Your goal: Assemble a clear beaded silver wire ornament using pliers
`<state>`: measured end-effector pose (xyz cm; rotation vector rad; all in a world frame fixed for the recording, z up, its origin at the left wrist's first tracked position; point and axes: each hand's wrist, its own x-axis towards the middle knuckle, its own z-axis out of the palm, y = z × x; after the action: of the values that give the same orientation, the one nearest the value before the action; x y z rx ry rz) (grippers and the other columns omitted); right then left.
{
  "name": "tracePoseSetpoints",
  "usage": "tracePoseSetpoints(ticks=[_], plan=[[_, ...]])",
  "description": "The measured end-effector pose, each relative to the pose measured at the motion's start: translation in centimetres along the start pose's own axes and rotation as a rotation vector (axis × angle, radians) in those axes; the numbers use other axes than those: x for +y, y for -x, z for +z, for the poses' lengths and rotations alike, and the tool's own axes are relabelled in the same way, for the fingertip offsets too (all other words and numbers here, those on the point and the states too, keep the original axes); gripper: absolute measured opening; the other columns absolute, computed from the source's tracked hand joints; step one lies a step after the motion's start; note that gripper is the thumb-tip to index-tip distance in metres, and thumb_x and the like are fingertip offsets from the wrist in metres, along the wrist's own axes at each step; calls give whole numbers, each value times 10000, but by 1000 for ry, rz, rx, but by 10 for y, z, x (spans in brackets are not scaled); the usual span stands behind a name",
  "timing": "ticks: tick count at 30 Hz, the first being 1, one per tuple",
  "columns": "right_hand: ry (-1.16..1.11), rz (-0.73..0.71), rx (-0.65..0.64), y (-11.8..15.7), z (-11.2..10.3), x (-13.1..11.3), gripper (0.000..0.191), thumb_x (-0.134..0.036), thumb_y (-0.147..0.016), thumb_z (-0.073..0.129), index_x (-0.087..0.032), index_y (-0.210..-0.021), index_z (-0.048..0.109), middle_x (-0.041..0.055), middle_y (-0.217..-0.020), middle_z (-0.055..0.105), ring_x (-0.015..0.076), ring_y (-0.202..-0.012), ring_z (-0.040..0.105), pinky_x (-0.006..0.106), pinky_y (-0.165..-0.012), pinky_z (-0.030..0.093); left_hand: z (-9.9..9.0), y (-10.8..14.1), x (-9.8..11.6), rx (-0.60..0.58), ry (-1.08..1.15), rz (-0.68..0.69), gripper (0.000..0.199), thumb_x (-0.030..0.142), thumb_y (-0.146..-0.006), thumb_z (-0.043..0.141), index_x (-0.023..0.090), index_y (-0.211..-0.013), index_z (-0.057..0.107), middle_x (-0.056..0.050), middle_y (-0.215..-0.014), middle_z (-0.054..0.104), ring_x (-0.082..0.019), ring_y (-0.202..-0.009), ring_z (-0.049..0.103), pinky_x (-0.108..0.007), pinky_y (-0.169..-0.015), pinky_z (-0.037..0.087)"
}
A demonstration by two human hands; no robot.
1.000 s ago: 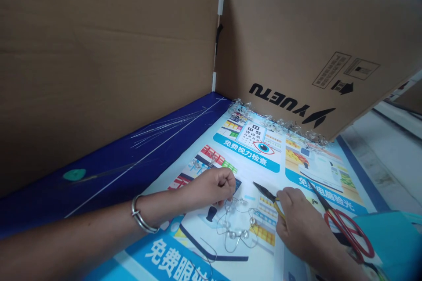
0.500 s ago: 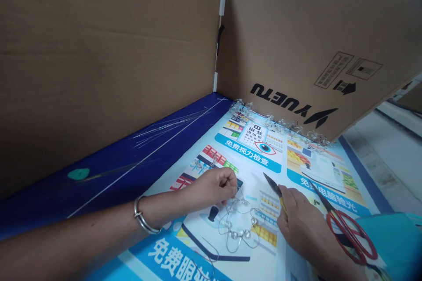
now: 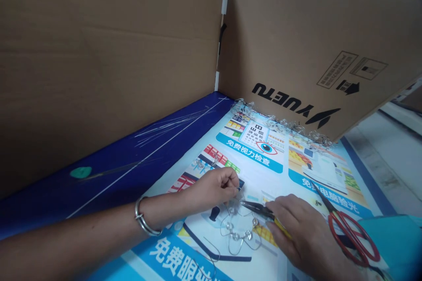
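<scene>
My left hand [image 3: 221, 185], its fingers pinched together, grips the upper end of a ring of looped wire and clear beads [image 3: 241, 233]. The ring lies on the printed sheet below those fingers. A pair of pliers [image 3: 259, 208] with dark jaws and yellow handles is in my right hand [image 3: 298, 224]. Their tips point left at the wire, close by my left fingertips; whether the jaws are closed on it I cannot tell. A silver bangle [image 3: 145, 217] is round my left wrist.
Red-handled scissors [image 3: 354, 235] lie right of my right hand. Beaded wire pieces [image 3: 283, 125] line the foot of the cardboard wall [image 3: 296, 44]. Straight wires [image 3: 165, 127] and a teal disc [image 3: 81, 172] lie on the blue surface at left.
My right hand has swung the pliers left and down, so their tips now reach the wire beside my left fingers. My left hand keeps its pinch in nearly the same place.
</scene>
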<state>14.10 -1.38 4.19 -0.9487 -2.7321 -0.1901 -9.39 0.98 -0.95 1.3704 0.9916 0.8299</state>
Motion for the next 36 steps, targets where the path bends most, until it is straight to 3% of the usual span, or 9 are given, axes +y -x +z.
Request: tracePoseSetpoints(ticks=[9, 16, 25, 29, 33, 36], plan=[[191, -77, -170, -9, 10, -2, 161, -262, -843, 478, -189, -966, 553, 51, -823, 572, 217, -784, 515, 367, -696, 357, 0, 0, -1, -21, 21, 12, 66, 152, -735, 514, 157, -783, 470, 43, -616, 497, -66, -521, 457, -180, -480, 359], [276, -109, -178, -2, 14, -5, 216, -238, -838, 500, -185, -1045, 528, 30, -787, 558, 181, -705, 494, 317, -620, 334, 1, 3, 2, -56, -10, 51, 49, 166, -765, 504, 159, -802, 473, 38, -653, 500, -66, -550, 416, -180, -512, 343], [197, 2, -105, 2, 9, -23, 159, -180, -825, 470, -168, -930, 588, 49, -712, 579, 190, -697, 538, 310, -611, 380, -4, 1, 2, -207, -59, 84, 83, 165, -747, 529, 148, -829, 530, 18, -719, 503, -80, -615, 444, -183, -565, 365], [167, 33, -64, 2, 12, -26, 174, -202, -835, 463, -166, -941, 596, 43, -702, 577, 185, -665, 543, 303, -579, 383, -5, 3, 8, -205, -248, 60, 83, 164, -757, 500, 153, -809, 563, 23, -672, 510, -85, -582, 440, -180, -533, 349], [158, 81, -58, 3, 16, -30, 183, -208, -837, 454, -169, -946, 596, 38, -689, 568, 185, -643, 544, 291, -536, 365, -1, 8, 15, -115, -544, 182, 118, 120, -758, 461, 174, -777, 564, 23, -684, 537, -100, -624, 461, -195, -578, 346], [153, 91, -32, 5, 17, -35, 165, -198, -829, 451, -180, -904, 596, 29, -659, 554, 183, -615, 539, 285, -513, 345, 0, 10, 18, -150, -600, 185, 134, 120, -753, 456, 177, -796, 570, 21, -691, 548, -102, -622, 467, -196, -576, 346]])
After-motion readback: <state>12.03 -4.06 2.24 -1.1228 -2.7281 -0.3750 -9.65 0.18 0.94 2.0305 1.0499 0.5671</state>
